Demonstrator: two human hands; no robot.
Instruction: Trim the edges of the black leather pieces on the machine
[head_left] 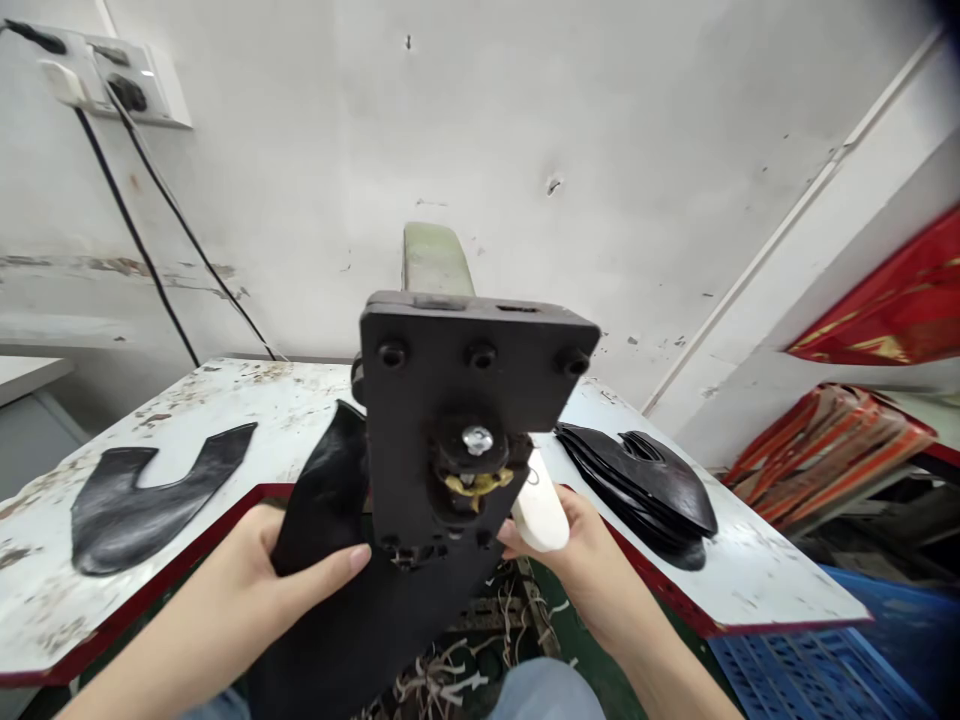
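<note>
My left hand [300,575] is closed on a black curved leather piece [326,490], its thumb lying over the near side. The piece passes behind the dark head plate [480,380] of a bench machine, which hides part of it. Below the thumb spreads more black material [360,640]; whether it is the same piece I cannot tell. On the other side, my right hand [566,530] curls behind a white rounded bar [541,510] beside the machine head. That bar covers several of its fingers, so what they grip does not show.
A single black U-shaped leather piece [157,500] lies on the white table [217,400] at left. Stacked black leather pieces [645,485] sit at right. Pale offcut strips [442,680] litter the space below. A blue crate [802,670] and orange-edged boards [825,455] stand at far right.
</note>
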